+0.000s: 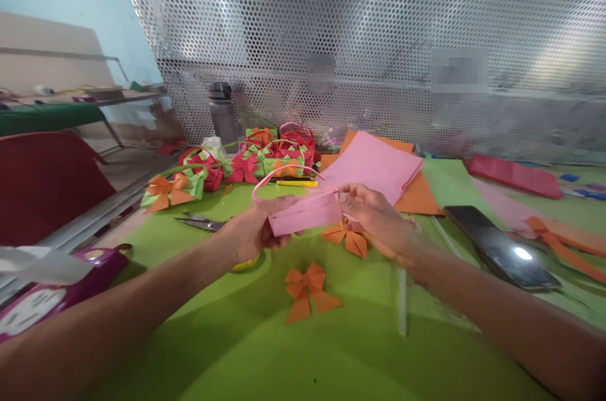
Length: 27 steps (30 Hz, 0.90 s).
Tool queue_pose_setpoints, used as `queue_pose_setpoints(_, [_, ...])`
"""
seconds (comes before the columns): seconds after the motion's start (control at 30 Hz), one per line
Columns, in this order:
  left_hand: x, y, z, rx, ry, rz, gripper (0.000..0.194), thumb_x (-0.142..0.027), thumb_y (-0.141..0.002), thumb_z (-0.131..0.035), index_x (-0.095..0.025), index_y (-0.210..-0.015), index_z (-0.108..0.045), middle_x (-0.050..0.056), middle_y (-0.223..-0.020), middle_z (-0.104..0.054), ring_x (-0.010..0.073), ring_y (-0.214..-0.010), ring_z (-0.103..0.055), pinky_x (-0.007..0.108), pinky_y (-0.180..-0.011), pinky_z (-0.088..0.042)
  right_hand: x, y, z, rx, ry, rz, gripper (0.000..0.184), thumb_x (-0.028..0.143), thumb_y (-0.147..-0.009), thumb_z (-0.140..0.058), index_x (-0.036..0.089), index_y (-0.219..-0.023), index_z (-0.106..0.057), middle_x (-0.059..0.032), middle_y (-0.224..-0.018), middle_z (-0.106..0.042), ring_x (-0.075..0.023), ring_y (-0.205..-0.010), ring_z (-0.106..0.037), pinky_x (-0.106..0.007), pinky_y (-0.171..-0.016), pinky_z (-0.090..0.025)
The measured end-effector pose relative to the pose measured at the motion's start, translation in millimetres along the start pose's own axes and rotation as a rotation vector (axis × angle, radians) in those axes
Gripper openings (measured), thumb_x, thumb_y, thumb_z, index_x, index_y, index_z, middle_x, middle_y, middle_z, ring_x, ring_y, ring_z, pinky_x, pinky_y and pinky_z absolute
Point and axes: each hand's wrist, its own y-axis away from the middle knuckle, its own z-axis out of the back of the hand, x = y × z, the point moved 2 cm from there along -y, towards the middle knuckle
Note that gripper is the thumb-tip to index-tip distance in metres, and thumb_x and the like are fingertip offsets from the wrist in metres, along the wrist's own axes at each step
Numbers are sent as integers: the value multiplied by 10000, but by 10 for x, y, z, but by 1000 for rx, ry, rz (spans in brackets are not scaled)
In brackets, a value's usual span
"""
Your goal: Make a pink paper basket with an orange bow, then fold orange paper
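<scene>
Between my two hands is a small pink paper basket (pixel 305 215) with a thin strip handle arching over it. My left hand (pixel 265 221) grips its left end, thumb on top and fingers underneath. At the other end, my right hand (pixel 362 208) pinches the upper right corner, where the handle meets the rim. An orange paper bow (pixel 310 290) lies on the green surface below the basket. A second orange bow (pixel 348 237) sits just under my right hand. Scissors (pixel 201 222) lie beside my left wrist, partly hidden by it.
Finished paper baskets with bows (pixel 265 158) cluster at the back, near a grey bottle (pixel 222 113). Behind the basket lie a yellow cutter (pixel 297 183) and pink paper sheets (pixel 369 164). A phone (pixel 502 246) rests at right, a purple power strip (pixel 71 287) at left.
</scene>
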Motion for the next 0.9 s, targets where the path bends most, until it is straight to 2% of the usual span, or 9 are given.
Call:
queue_pose_setpoints(0.1, [42, -12, -17, 34, -57, -4, 284, -397, -824, -556, -146, -929, -636, 29, -583, -639, 102, -373, -509, 161, -328, -314, 6, 26, -40, 134, -128, -130, 428, 591, -722, -618, 216, -915, -547, -43, -880, -580, -157, -721, -547, -259, -541, -485])
queue_pose_setpoints(0.27, [72, 5, -49, 75, -118, -40, 310, -414, -805, -577, -133, -917, -640, 35, -612, -642, 106, -382, -518, 164, -327, -323, -32, 57, -89, 174, -185, -204, 293, 500, -776, -617, 213, -805, -567, -5, -784, -564, -136, -658, -535, -239, -499, -482])
queue_pose_setpoints(0.37, [69, 31, -55, 67, -138, -82, 261, -357, -824, -569, -116, -878, -652, 34, -606, -633, 98, -389, -522, 156, -330, -344, -35, 69, -111, 162, -198, -205, 275, 479, -772, -625, 215, -763, -552, 12, -740, -552, -128, -623, -524, -237, -487, -462])
queue_pose_setpoints(0.53, [97, 23, -55, 66, -148, -127, 214, -332, -762, -663, -130, -832, -675, 31, -554, -600, 112, -389, -526, 169, -313, -379, -43, 81, -141, 123, -228, -172, 228, 399, -732, -645, 208, -742, -520, 40, -646, -516, -106, -535, -484, -240, -489, -415])
queue_pose_setpoints(0.67, [122, 8, -67, 53, -131, -144, 190, -332, -731, -694, -146, -768, -677, 15, -551, -580, 95, -384, -503, 159, -302, -358, -49, 88, -162, 81, -236, -130, 231, 320, -645, -670, 186, -781, -539, 39, -649, -517, -109, -578, -487, -240, -527, -388])
queue_pose_setpoints(0.9, [132, -1, -73, 8, -60, -131, 177, -311, -706, -714, -150, -746, -653, 4, -554, -585, 96, -376, -498, 163, -297, -358, -39, 102, -159, 89, -203, -95, 325, 360, -573, -727, 173, -765, -543, 30, -668, -543, -121, -621, -504, -261, -579, -384])
